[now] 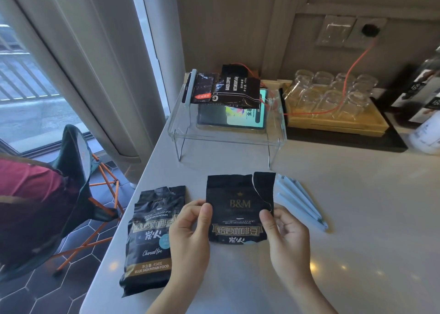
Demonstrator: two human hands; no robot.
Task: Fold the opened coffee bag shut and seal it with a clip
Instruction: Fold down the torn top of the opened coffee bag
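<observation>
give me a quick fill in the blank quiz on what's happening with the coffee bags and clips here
1. The coffee bag printed B&M is held by ____ hands, the left hand and the right hand.
2. The pale blue clips lie on the counter to the ____ of the held bag.
3. A second coffee bag lies flat to the held bag's ____.
4. A sealed bag rests on a clear ____.

Answers: both; right; left; stand

The countertop [357, 218] lies bare toward its right edge and in the strip before the clear stand [226, 132], while a second coffee bag [150, 237] crowds the left edge and pale clips [300, 201] lie just right of the held bag [238, 208].
</observation>
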